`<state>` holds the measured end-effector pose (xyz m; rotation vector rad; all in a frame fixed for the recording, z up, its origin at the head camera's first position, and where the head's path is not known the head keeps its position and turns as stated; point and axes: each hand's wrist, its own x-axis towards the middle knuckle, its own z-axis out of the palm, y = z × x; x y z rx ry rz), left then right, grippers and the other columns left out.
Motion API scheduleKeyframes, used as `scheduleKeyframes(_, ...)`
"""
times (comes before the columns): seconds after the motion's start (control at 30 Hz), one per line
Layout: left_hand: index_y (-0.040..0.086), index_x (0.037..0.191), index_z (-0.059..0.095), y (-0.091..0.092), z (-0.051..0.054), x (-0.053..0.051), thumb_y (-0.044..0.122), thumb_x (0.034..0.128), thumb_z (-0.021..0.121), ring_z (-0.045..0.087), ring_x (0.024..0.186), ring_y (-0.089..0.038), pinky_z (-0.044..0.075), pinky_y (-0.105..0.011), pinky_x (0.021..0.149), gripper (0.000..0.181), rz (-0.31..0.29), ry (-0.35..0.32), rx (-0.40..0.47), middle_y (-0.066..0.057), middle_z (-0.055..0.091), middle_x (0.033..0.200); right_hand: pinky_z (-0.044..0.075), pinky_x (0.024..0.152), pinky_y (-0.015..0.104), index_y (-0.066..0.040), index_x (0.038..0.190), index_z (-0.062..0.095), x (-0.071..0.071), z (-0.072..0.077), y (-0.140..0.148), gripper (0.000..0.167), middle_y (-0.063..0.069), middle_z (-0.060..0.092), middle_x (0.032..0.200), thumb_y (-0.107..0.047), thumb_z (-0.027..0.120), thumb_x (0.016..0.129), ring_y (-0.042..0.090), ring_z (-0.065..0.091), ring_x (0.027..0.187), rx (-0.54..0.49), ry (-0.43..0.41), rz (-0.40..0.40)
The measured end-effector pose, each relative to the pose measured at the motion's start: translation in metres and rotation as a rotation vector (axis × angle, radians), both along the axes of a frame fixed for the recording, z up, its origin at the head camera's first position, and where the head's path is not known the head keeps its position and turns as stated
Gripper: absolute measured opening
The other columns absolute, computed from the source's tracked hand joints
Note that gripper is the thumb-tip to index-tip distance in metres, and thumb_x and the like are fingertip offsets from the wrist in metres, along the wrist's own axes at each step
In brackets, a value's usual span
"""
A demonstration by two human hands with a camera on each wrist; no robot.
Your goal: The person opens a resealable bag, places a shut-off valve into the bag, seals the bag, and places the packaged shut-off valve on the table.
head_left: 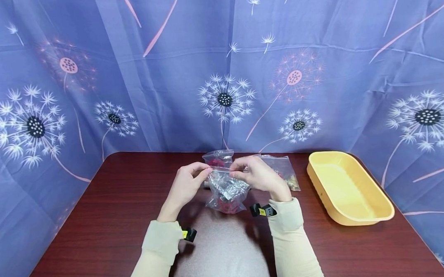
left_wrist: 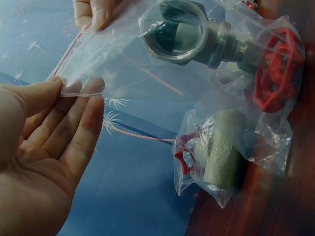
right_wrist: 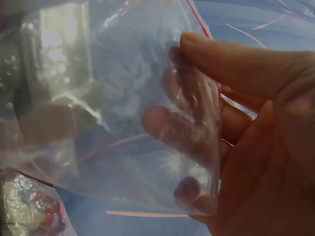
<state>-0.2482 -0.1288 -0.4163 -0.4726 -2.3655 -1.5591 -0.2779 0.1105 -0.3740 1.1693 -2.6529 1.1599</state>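
Observation:
A clear zip-lock bag point(head_left: 228, 190) with a red line along its mouth is held up between both hands over the middle of the table. Inside it, the left wrist view shows a metal valve point(left_wrist: 216, 42) with a red handwheel point(left_wrist: 278, 71). My left hand point(head_left: 184, 185) pinches one top corner between thumb and fingers. At the other end of the mouth, my right hand point(head_left: 258, 174) pinches the edge, its thumb point(right_wrist: 221, 59) in front and fingertips showing through the plastic. Whether the seal is fully pressed together cannot be told.
Behind the held bag stands another clear bag point(head_left: 218, 155) with a red-handled valve. A flat clear bag point(head_left: 288, 168) with small brass-coloured and red parts lies to the right. Farther right sits a yellow tray point(head_left: 348, 186). A blue dandelion-print curtain point(head_left: 175, 95) hangs behind the table point(head_left: 110, 226).

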Motion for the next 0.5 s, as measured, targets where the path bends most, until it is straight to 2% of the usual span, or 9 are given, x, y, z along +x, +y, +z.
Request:
scheduleKeyframes(0.2, 0.012, 0.1, 0.074, -0.0002, 0.0003, -0.0005, 0.022, 0.0942, 0.067, 0.059, 0.076, -0.013, 0.047, -0.028, 0.067, 0.014, 0.002, -0.001, -0.009, 0.003, 0.07, 0.09, 0.046, 0.063, 0.03, -0.017, 0.084, 0.071, 0.0009, 0.0028, 0.0038, 0.005, -0.01, 0.066, 0.077, -0.016, 0.076, 0.086, 0.013, 0.056, 0.065, 0.032, -0.018, -0.066)
scheduleKeyframes(0.4, 0.012, 0.1, 0.074, -0.0008, 0.0006, -0.0001, 0.023, 0.0944, 0.067, 0.057, 0.074, -0.015, 0.046, -0.027, 0.064, 0.014, 0.002, -0.012, -0.005, 0.0, 0.069, 0.089, 0.045, 0.061, 0.03, -0.017, 0.083, 0.071, -0.0002, 0.0016, 0.0074, 0.007, -0.009, 0.066, 0.077, -0.013, 0.075, 0.086, 0.012, 0.054, 0.063, 0.037, -0.026, -0.053)
scheduleKeyframes(0.5, 0.012, 0.101, 0.074, -0.0009, 0.0012, 0.0008, 0.023, 0.0947, 0.067, 0.056, 0.068, -0.015, 0.045, -0.027, 0.06, 0.015, -0.001, -0.022, -0.004, -0.002, 0.068, 0.085, 0.043, 0.058, 0.03, -0.018, 0.08, 0.07, -0.0004, 0.0006, 0.008, 0.009, -0.009, 0.064, 0.074, -0.012, 0.075, 0.086, 0.016, 0.053, 0.061, 0.026, -0.016, -0.047)
